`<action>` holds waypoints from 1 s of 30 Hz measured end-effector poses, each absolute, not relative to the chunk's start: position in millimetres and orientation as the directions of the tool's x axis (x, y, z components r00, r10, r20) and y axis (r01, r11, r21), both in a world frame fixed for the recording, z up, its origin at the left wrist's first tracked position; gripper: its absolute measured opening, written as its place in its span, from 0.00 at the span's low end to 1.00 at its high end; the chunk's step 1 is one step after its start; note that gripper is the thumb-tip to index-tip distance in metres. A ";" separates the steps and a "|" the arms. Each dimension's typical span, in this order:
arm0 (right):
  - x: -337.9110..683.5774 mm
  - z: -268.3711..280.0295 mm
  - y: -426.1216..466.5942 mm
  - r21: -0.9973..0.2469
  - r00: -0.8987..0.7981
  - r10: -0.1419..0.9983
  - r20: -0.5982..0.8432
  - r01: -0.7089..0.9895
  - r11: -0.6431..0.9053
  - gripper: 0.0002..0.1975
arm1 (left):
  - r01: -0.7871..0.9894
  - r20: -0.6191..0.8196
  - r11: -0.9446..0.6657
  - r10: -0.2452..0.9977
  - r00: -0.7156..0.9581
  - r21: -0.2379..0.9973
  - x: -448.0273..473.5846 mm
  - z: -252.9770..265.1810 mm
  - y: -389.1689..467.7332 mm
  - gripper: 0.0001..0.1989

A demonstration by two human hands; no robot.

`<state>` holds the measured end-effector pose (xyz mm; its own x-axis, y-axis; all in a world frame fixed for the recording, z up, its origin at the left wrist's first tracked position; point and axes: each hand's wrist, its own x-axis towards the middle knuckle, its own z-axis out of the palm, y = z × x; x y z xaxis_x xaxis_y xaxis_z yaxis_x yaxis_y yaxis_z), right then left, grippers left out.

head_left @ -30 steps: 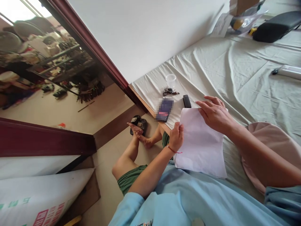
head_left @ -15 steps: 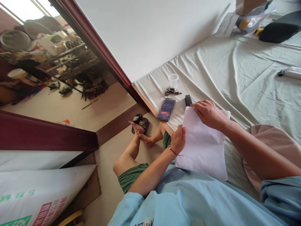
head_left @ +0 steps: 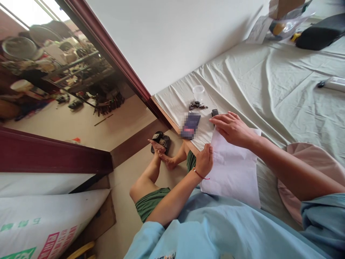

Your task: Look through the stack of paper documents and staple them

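Note:
A white sheet of paper (head_left: 231, 169) lies between my body and the bed, slightly creased. My left hand (head_left: 204, 160) is closed on its left edge, thumb on top. Over the paper's far edge is my right hand (head_left: 233, 129), palm down with its fingers stretched out. Its fingertips lie over a small black oblong object (head_left: 215, 113); only the far end shows, and its kind is unclear. Left of that, a dark phone-shaped item (head_left: 190, 126), blurred out, rests at the bed's edge. Beyond it are a dark coiled cord (head_left: 197, 105) and a clear plastic cup (head_left: 198, 92).
The bed (head_left: 291, 104) has a wrinkled pale sheet. A pink cushion (head_left: 318, 169) is by my right forearm. A black case (head_left: 320, 34) and a white cylinder (head_left: 335, 83) lie farther right. Black slippers (head_left: 164, 142) are on the floor.
My right hand has moved slightly forward and left, its fingers now covering more of the black object. The paper's far edge has dipped slightly. My left hand keeps its hold.

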<state>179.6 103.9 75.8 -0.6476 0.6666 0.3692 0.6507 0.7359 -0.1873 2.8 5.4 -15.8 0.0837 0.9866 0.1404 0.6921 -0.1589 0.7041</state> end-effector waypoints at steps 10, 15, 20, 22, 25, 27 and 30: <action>176.1 74.7 114.9 -0.306 -0.572 0.802 0.173 0.743 0.596 0.18 | 0.405 0.071 -0.087 0.996 0.055 0.910 -5.7 -7.5 22.3 0.12; 168.9 71.1 111.7 -0.280 -0.603 0.779 0.174 0.728 0.626 0.19 | 0.383 0.042 -0.045 0.999 0.018 0.923 1.0 -1.4 37.6 0.13; 168.5 63.9 114.3 -0.259 -0.529 0.834 0.155 0.793 0.551 0.17 | 0.405 0.032 -0.021 0.999 -0.019 0.914 11.9 -4.6 44.5 0.14; 168.5 61.2 115.8 -0.265 -0.506 0.849 0.152 0.807 0.528 0.17 | 0.395 0.028 -0.018 0.999 -0.020 0.919 13.8 -6.3 46.7 0.16; 167.6 58.2 117.9 -0.258 -0.487 0.853 0.189 0.813 0.521 0.18 | 0.347 0.015 -0.014 1.000 -0.001 0.938 14.3 -7.1 49.3 0.19; 166.6 56.7 119.4 -0.254 -0.488 0.850 0.200 0.812 0.526 0.18 | 0.316 0.003 -0.007 1.000 0.016 0.949 14.0 -6.9 50.8 0.21; 167.1 53.9 122.9 -0.294 -0.487 0.858 0.167 0.805 0.514 0.17 | 0.289 -0.048 0.045 0.999 0.003 0.956 14.4 -7.5 54.0 0.21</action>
<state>167.1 122.9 53.9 -0.4866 0.8576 0.1668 0.8055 0.5143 -0.2944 14.4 54.0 -7.5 0.0035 0.9988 -0.0481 0.2888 0.0450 0.9563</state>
